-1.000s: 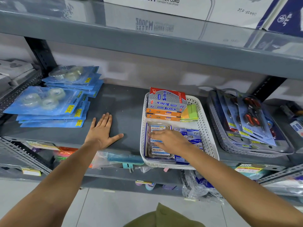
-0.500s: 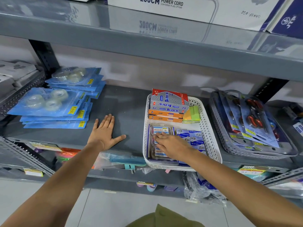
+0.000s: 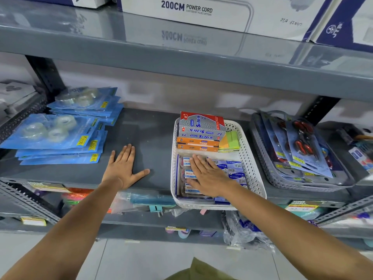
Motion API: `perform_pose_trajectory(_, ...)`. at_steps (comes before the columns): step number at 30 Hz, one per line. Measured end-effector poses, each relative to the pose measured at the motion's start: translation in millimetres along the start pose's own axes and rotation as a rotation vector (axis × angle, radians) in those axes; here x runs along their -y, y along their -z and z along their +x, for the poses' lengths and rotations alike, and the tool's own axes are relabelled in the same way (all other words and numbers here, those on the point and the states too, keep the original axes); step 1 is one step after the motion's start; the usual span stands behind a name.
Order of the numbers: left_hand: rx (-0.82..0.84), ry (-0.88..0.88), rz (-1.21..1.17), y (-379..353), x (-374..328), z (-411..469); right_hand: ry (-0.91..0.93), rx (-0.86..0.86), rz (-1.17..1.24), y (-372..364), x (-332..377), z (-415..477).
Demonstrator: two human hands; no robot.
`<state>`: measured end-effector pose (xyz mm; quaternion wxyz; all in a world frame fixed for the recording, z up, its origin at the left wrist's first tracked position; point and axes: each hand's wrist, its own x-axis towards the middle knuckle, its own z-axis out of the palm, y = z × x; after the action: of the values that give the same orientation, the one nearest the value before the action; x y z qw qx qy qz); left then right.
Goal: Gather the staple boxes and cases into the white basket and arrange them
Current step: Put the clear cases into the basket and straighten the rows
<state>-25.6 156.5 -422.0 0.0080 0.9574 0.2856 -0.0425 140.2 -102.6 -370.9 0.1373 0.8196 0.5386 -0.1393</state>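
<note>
The white basket point(image 3: 250, 158) sits on the grey shelf, its front edge overhanging a little. At its back lies a stack of grey and orange staple boxes point(image 3: 199, 132), with green and yellow pads point(image 3: 231, 141) beside them. In front are clear staple cases point(image 3: 186, 174) on the left and blue staple boxes point(image 3: 234, 168) on the right. My right hand point(image 3: 210, 174) lies flat, fingers apart, on the cases and blue boxes, holding nothing. My left hand point(image 3: 123, 168) rests palm down on the bare shelf left of the basket.
Blue tape packs point(image 3: 56, 134) are stacked at the shelf's left. A grey basket of carded scissors point(image 3: 298, 150) stands right of the white one. A power cord box point(image 3: 201, 11) sits on the shelf above. Bagged goods fill the shelf below.
My right hand has slid a little further back over the cases and flattened out. My left hand stays planted on the shelf.
</note>
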Motion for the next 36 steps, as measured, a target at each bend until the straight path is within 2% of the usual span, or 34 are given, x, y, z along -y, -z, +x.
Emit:
perform_pose_trajectory(4,0.005,-0.004,0.004,-1.1,1.2,-1.1,-0.016,0.021,-0.027,1.1,1.2,2.9)
perform_pose_trajectory(7,0.021,-0.009,0.007,-0.3,2.2,0.3,0.000,0.043,0.078,4.7,-2.3,0.7)
perform_pose_trajectory(11,0.046,-0.021,-0.051,4.4,-0.4,-1.3,-0.007,-0.156,0.284,12.8,-28.3,-21.1)
perform_pose_trajectory(13,0.031,-0.050,-0.158,10.7,-11.8,-5.9,-0.058,-0.229,0.285,16.2,-52.4,-38.5)
perform_pose_trajectory(16,-0.047,-0.109,-0.333,27.6,-45.0,-12.1,-0.113,-0.137,0.201,10.2,-81.1,-61.4)
perform_pose_trajectory(19,-0.091,-0.264,-0.421,54.9,-89.4,-16.0,-0.075,-0.005,0.068,-4.4,-85.3,-74.0)
perform_pose_trajectory(22,-0.082,-0.436,-0.284,74.8,-127.0,-16.4,-0.053,0.093,-0.006,-8.6,-79.0,-71.0)
perform_pose_trajectory(25,0.051,-0.549,-0.064,78.1,-150.6,-16.3,-0.068,0.133,0.101,-2.3,-77.5,-71.0)
perform_pose_trajectory(27,0.143,-0.567,0.040,74.9,-157.9,-17.6,-0.044,0.122,0.144,1.6,-79.6,-74.1)
perform_pose_trajectory(32,0.244,-0.553,0.189,77.7,-161.0,-17.2,0.066,0.128,0.118,5.6,-82.8,-77.8)
perform_pose_trajectory(36,0.254,-0.555,0.211,79.3,-163.4,-16.8,0.098,0.117,0.115,4.5,-83.2,-76.6)
